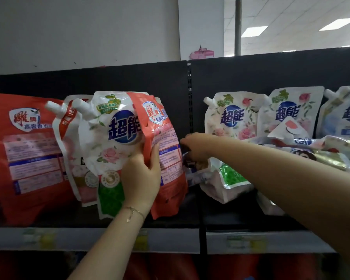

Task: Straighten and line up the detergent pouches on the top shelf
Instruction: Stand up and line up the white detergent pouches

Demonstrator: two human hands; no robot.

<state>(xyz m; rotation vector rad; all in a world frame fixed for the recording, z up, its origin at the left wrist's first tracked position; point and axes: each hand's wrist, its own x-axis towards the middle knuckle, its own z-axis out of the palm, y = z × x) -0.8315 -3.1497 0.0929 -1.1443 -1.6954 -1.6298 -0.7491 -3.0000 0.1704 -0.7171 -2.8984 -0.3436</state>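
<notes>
On the top shelf a white rose-print detergent pouch stands upright with an orange-red pouch leaning against its right side. My left hand grips the two together, thumb across the orange-red pouch's front edge. My right hand reaches across to the right bay and its curled fingers hold the top of a slumped pouch with a green panel. More white pouches stand upright behind it, and others lie flat in a heap.
A large orange-red bag fills the shelf's left end. A slotted black upright divides the two bays against the black back panel. Price-label strips run along the shelf front. Red products show on the shelf below.
</notes>
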